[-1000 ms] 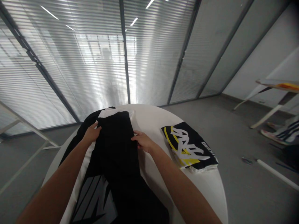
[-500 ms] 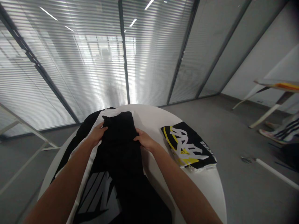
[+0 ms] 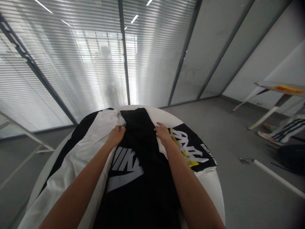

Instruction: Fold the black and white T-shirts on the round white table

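A black shirt [image 3: 154,178] with large grey-white lettering and a swoosh lies stretched along the round white table, one part folded over its print. At its left edge my left hand [image 3: 116,136] is closed, pinching the cloth. My right hand [image 3: 163,133] is at the opposite edge, fingers stretched apart, the thumb side close to the cloth; whether it touches is unclear. White cloth [image 3: 78,156] lies wrinkled to the left, partly under my left arm. Just right of my right hand is a folded black garment [image 3: 199,148] with white and yellow print.
The white table [image 3: 209,190] shows at the right, and more black cloth [image 3: 88,125] lies along its left side. A white metal frame [image 3: 26,133] stands at the left. On the right are another table [image 3: 278,87], a person's striped trouser leg [image 3: 290,128] and a white pole [image 3: 278,176].
The black shirt has shifted right, uncovering more of its lettering and the white cloth. Both hands moved right; the right fingers are now more spread. The camera view has turned slightly.
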The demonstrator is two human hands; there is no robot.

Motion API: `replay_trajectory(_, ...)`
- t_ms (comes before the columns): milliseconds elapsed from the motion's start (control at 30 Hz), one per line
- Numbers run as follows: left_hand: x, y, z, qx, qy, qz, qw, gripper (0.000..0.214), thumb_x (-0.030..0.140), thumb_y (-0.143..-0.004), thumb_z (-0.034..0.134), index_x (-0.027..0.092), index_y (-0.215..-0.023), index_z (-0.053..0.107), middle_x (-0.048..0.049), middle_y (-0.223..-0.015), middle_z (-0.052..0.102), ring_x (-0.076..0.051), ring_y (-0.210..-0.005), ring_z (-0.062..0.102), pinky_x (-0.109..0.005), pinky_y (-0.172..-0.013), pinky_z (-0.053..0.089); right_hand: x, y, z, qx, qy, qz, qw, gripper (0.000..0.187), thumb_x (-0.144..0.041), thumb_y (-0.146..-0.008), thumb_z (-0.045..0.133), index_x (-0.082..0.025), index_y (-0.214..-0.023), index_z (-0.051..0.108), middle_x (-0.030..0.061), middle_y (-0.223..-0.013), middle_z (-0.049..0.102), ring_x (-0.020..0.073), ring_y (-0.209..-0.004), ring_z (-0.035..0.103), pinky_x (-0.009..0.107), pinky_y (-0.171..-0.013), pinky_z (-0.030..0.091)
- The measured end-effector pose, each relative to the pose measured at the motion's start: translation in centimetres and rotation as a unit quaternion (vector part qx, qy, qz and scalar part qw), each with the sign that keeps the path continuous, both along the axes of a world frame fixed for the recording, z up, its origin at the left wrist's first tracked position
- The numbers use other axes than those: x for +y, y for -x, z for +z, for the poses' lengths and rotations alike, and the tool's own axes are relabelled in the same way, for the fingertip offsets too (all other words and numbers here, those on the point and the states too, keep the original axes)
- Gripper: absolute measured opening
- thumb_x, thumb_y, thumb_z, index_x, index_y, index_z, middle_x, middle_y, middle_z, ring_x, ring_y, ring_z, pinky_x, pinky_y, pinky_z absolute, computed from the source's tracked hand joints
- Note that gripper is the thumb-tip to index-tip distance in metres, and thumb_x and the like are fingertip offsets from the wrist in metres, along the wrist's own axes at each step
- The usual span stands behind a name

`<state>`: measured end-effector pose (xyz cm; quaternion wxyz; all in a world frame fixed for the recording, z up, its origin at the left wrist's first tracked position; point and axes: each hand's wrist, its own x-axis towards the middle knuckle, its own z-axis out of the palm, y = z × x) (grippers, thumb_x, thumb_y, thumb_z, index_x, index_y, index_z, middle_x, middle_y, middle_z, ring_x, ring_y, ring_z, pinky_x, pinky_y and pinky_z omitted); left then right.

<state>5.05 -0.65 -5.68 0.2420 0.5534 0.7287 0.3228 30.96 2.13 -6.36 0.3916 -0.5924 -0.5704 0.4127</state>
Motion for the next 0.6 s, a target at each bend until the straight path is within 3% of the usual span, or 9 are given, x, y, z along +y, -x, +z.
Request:
replay_trajectory(100,-2.3,-1.1,0.5,0.151,-0.008,-0.036,0.988,0.058,0.054,-0.085,0.046,0.012,-0.123,0.057,-0.0191,-0.115,0.066,-0.033,-0.113,0.059,-0.040,-0.096,0.041,-0.4,-0.2,0.5,-0.074,0.052,-0.005,0.996,0.059,-0.024,-0.076,0.056,-0.017,-0.134,0.050,0.0096,-0.103,0.067,0.0221,-0.087,0.062,0.035,-0.077,0.049)
replay_trajectory(233,-4.7,-2.2,1.7,0.290,0.007,-0.022,0.957,0.056,0.052,-0.084,0.046,0.016,-0.127,0.052,-0.0198,-0.112,0.067,-0.038,-0.113,0.058,-0.046,-0.094,0.040,-2.7,0.4,1.5,-0.244,0.030,0.055,0.968,0.051,-0.024,-0.082,0.054,-0.016,-0.132,0.052,0.0129,-0.119,0.062,0.0246,-0.108,0.059,0.036,-0.089,0.045)
replay_trajectory(300,-5.9,-2.4,2.0,0.291,0.035,-0.024,0.956,0.057,0.051,-0.086,0.043,0.016,-0.130,0.048,-0.0204,-0.109,0.067,-0.039,-0.109,0.060,-0.045,-0.087,0.042,-4.9,0.9,2.1,-0.343,0.012,0.045,0.938,0.046,-0.027,-0.087,0.050,-0.015,-0.132,0.051,0.0174,-0.127,0.056,0.0277,-0.116,0.055,0.040,-0.093,0.043)
replay_trajectory(400,-8.0,-1.9,1.8,0.248,0.101,-0.063,0.962,0.063,0.055,-0.087,0.039,0.016,-0.138,0.039,-0.0210,-0.105,0.068,-0.038,-0.101,0.065,-0.042,-0.079,0.044,-9.0,1.4,2.8,-0.466,-0.007,0.004,0.885,0.040,-0.037,-0.092,0.046,-0.017,-0.125,0.054,0.0209,-0.125,0.053,0.0344,-0.114,0.054,0.047,-0.085,0.045)
replay_trajectory(600,-12.8,-0.5,0.9,0.227,0.152,-0.125,0.954,0.068,0.049,-0.085,0.044,0.018,-0.144,0.031,-0.0207,-0.104,0.069,-0.038,-0.100,0.066,-0.042,-0.079,0.043,-16.1,-0.2,2.3,-0.533,-0.078,0.091,0.838,0.041,-0.051,-0.088,0.055,-0.022,-0.117,0.058,0.0152,-0.112,0.057,0.0354,-0.108,0.052,0.048,-0.082,0.043)
